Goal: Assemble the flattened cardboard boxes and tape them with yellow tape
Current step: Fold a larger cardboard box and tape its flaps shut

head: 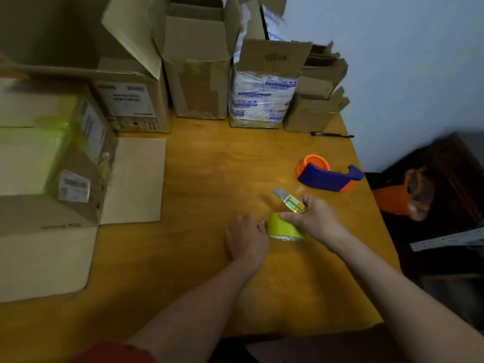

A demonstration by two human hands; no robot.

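Being pinched by the left hand [247, 238], one yellow tape roll [284, 227] touches the right hand [318, 220], by which one utility knife [288, 199] is gripped.

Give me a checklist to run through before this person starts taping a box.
1. Tape roll at hand: ok, both hands are at it on the table.
2. Loose tape end found: cannot tell, the left hand hides that side.
3. Knife safe: not ok, its blade is out while the right hand holds it and touches the roll.
4. Box within reach: ok, one with open flaps lies at the left.
5. Tape holder loaded: not ok, it lies apart with no roll on it.
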